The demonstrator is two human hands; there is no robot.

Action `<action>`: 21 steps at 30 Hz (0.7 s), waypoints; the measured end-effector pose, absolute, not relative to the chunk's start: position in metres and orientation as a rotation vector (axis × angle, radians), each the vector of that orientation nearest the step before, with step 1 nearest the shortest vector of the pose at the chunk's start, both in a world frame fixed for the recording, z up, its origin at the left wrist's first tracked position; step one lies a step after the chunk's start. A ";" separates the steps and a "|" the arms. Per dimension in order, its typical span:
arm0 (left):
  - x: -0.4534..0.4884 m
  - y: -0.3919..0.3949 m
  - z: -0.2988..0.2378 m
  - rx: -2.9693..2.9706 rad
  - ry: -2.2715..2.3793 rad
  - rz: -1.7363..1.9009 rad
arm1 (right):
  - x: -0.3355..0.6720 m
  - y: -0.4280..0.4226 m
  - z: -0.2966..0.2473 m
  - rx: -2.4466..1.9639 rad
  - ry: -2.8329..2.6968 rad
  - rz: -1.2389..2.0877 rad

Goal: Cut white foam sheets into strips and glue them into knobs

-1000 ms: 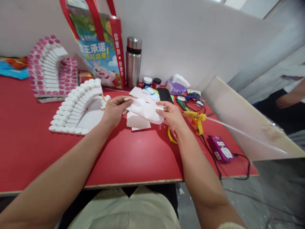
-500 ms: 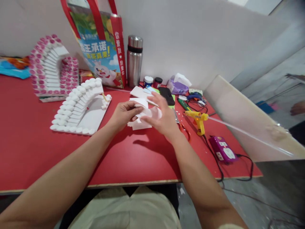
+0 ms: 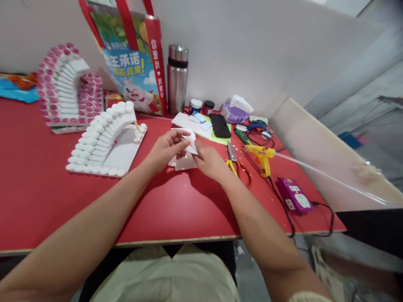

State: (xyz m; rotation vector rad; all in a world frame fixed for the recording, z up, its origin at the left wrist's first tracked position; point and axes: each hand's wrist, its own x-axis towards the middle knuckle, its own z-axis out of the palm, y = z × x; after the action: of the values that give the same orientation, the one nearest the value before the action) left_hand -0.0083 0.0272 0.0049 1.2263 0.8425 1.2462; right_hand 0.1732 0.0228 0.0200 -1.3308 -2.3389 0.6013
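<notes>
Between both hands is a small piece of white paper (image 3: 191, 147). My left hand (image 3: 168, 150) pinches its left side, thumb against fingers. My right hand (image 3: 208, 158) is closed on its right edge. More white paper sheets (image 3: 185, 162) lie on the table just under the hands. To the left stands a white staircase model (image 3: 105, 144) edged with round white pieces. Right of my right hand are scissors (image 3: 232, 153) with orange and yellow handles, and a yellow glue gun (image 3: 261, 155) with a long clear glue stick.
A second stair model (image 3: 66, 90) covered in pink rounds stands at the back left. Behind are a printed bag (image 3: 132, 67), a steel flask (image 3: 178, 79), small jars (image 3: 195, 105), a tissue pack (image 3: 236, 111) and a black phone-like item (image 3: 219, 126). A purple power socket (image 3: 294, 195) sits at right.
My right hand has come in from spread fingers to a closed grip on the paper. The scissors now show more fully. A person's hand at the far right is out of view.
</notes>
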 end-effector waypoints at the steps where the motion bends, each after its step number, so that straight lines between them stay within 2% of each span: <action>1: -0.008 0.027 0.005 1.247 0.826 1.231 | 0.173 0.023 0.021 -1.356 -2.344 0.580; 9: -0.013 0.033 -0.006 1.392 0.890 1.221 | 0.175 0.022 0.020 -1.407 -2.469 0.460; 21: -0.020 0.030 0.004 1.498 0.917 1.135 | 0.180 0.023 0.027 -1.340 -2.458 0.587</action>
State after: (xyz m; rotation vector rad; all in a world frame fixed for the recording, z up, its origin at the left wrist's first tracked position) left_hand -0.0199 0.0304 0.0040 1.4979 0.9171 1.1348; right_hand 0.1797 0.0233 0.0266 -1.3399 -2.4578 0.5868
